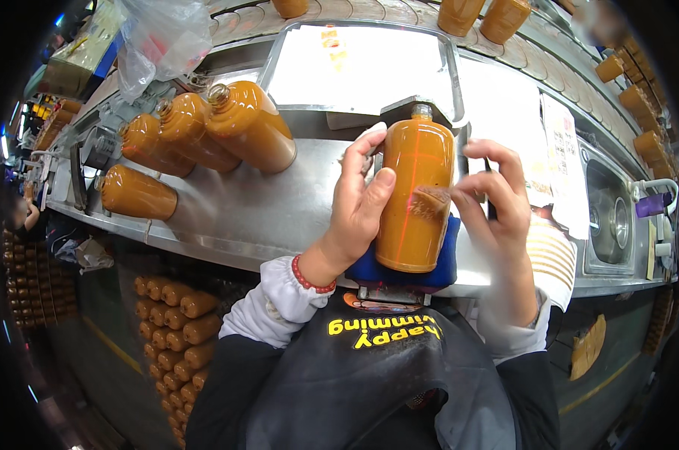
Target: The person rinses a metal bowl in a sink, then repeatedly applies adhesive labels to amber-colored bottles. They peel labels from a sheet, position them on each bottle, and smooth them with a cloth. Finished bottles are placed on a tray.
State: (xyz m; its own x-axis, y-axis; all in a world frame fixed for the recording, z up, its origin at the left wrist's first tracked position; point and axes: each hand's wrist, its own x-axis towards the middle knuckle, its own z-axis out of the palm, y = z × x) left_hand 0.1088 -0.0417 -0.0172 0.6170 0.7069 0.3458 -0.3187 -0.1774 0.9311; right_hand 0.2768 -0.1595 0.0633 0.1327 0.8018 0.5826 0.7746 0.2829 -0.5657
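Observation:
A glossy amber-brown bottle [417, 165] lies on a blue pad [450, 251], its clear neck pointing away from me. A thin red line of light runs down its front. My left hand [360, 195] steadies the bottle's left side, thumb on the front and fingers by the shoulder. On the right, my right hand [497, 191] pinches the edge of a thin brownish patch [429, 204], which looks like a decal against the glass. A narrow dark tool, partly hidden, also sits among those fingers; its kind is unclear.
Several amber bottles [253, 124] stand on the steel counter [309, 202] at left. Behind the pad is a metal tray [459, 82] with white sheets. A sink [606, 214] is at right, a conveyor [553, 75] at the back, and stacked bottles [178, 322] below left.

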